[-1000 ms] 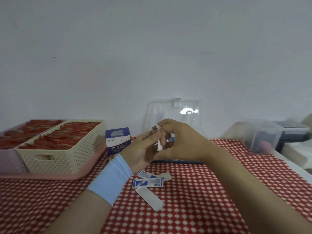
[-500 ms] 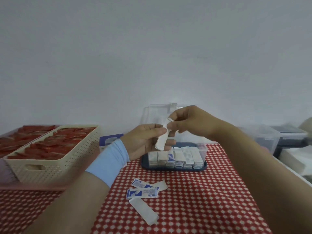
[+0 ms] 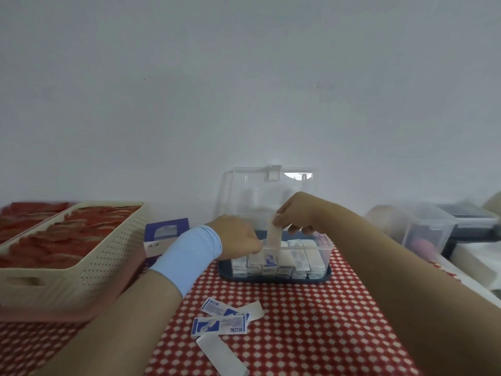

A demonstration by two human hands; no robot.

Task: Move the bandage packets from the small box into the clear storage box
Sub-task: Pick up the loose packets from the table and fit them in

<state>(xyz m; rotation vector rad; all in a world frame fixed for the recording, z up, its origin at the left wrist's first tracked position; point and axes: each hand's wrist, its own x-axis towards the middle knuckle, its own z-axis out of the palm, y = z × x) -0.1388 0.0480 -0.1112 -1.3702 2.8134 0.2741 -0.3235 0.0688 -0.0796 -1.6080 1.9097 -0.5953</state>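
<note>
Head view: the right hand (image 3: 298, 215) pinches the top end of 1 bandage packet (image 3: 273, 238) between thumb and fingertips. The packet hangs upright with its lower end inside the clear storage box (image 3: 324, 248), above the rows of packets (image 3: 298, 263) already standing there. The box sits at the far middle of the checked tablecloth (image 3: 298, 335), lid (image 3: 244, 191) raised behind. The left hand (image 3: 238, 237), wearing a light blue wristband (image 3: 187, 256), rests at the box's left near rim; its fingers are hidden, so I cannot tell its grip. The small box (image 3: 165, 232) stands just left, beside a cream basket (image 3: 81, 261). 4 loose packets (image 3: 219, 325) lie near.
</note>
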